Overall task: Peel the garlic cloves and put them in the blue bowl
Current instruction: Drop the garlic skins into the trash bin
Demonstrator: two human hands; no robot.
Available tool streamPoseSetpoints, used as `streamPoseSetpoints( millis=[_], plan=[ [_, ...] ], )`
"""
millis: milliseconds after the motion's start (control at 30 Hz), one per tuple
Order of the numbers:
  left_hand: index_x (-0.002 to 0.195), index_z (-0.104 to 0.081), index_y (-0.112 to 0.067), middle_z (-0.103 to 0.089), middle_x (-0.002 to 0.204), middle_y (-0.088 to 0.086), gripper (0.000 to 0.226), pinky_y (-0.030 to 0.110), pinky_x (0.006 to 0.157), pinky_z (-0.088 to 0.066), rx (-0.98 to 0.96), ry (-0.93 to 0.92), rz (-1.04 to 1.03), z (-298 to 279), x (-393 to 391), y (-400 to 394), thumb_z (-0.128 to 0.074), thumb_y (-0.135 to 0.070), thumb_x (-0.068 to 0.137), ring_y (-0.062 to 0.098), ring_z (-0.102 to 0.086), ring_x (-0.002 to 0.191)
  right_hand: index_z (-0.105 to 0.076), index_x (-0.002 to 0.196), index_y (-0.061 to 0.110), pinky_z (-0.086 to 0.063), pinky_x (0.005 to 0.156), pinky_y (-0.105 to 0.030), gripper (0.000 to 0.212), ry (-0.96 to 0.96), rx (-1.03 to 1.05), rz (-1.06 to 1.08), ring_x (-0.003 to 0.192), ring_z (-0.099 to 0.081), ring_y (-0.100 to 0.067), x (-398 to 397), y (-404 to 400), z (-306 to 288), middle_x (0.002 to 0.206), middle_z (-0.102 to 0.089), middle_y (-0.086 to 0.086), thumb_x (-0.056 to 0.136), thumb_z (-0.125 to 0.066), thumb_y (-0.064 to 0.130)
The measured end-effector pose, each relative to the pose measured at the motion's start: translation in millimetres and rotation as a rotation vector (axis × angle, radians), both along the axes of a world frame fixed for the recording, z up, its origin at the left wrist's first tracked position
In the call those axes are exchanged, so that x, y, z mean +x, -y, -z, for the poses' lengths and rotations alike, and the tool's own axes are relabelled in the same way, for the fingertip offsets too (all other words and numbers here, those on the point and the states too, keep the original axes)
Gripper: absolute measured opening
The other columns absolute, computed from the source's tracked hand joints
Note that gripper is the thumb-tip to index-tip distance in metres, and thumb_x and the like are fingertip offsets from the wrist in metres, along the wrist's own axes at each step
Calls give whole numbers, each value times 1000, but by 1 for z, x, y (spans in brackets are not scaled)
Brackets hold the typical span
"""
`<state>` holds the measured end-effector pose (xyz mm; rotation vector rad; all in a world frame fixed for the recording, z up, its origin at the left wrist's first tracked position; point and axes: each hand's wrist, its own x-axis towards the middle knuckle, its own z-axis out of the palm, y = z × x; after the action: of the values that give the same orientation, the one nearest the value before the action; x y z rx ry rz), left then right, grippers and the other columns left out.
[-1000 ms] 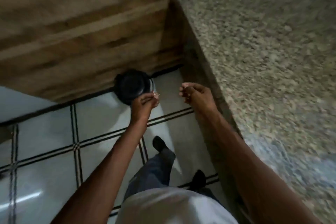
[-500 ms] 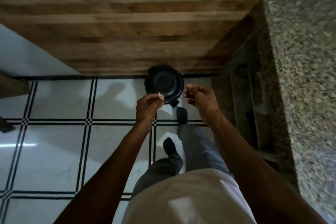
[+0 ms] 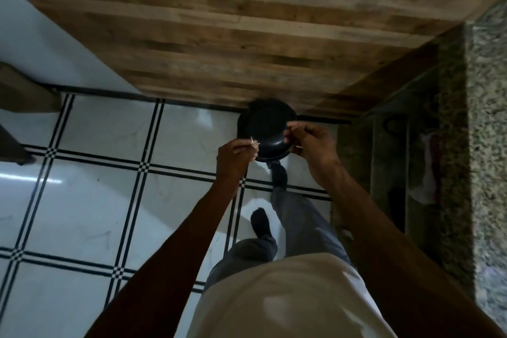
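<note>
- Person is standing on a white tiled floor [image 3: 90, 208] with black grid lines, looking straight down at both arms reaching forward.
- Left hand [image 3: 236, 158] is pinching pale garlic skin [image 3: 253, 142] between curled thumb and fingertips, the scrap sticking out toward the bin.
- Right hand [image 3: 311, 143] is curling its fingers tight around something small and pale; cannot tell if it is a clove or peel.
- Both hands are hovering over a round black bin [image 3: 264, 129] sitting on the floor against a wood-panelled wall [image 3: 233, 35].
- Right foot in a dark sock [image 3: 278, 177] is reaching toward the bin's base; cannot tell if it is touching.
- Speckled granite counter [image 3: 488, 118] is running along the right edge, a dim shelf underneath.
</note>
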<state>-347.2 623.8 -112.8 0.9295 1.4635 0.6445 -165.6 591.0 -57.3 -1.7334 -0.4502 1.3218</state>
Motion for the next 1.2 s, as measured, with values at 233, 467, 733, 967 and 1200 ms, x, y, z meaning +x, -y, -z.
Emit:
streamPoseSetpoints(
  millis=[233,467,733,967,1200],
  plan=[
    [103,-75,2,-78,93,18,16,36,87,-61,-53,-4,-35,13,14,-6,-78,-4,87,21,-74,80,-73,108,10,-56,63,-20,17,-29,-49,21,78,-69,-12,17,-8,22,96,-73,-7,104,-56,9],
    [98,-77,-2,-77,89,15,11,32,78,-58,-62,-52,-18,22,5,-6,-76,-5,88,18,-72,78,-72,116,4,-55,65,-22,20,-74,-81,67,83,-70,-16,27,-15,45,102,-73,-12,104,-58,12],
    [86,-77,-18,-78,89,9,10,48,93,-60,-67,-84,40,21,12,-8,-77,-8,88,32,-74,93,-70,123,6,-54,67,-21,24,-75,-70,86,90,-71,-13,20,-26,47,111,-75,-11,103,-60,16],
    [94,-77,-14,-78,91,8,5,49,96,-59,-90,-91,47,31,24,-20,-78,-13,89,27,-75,92,-70,122,6,-59,64,-24,27,-37,-96,52,93,-73,-22,16,-28,60,111,-75,-13,104,-62,24],
    [95,-77,-11,-77,92,10,5,44,95,-57,-156,-101,23,69,36,-39,-75,-9,90,26,-72,91,-66,124,2,-60,94,-43,32,-68,-94,-23,102,-73,-24,21,-39,108,110,-75,-12,101,-65,24]
  ],
)
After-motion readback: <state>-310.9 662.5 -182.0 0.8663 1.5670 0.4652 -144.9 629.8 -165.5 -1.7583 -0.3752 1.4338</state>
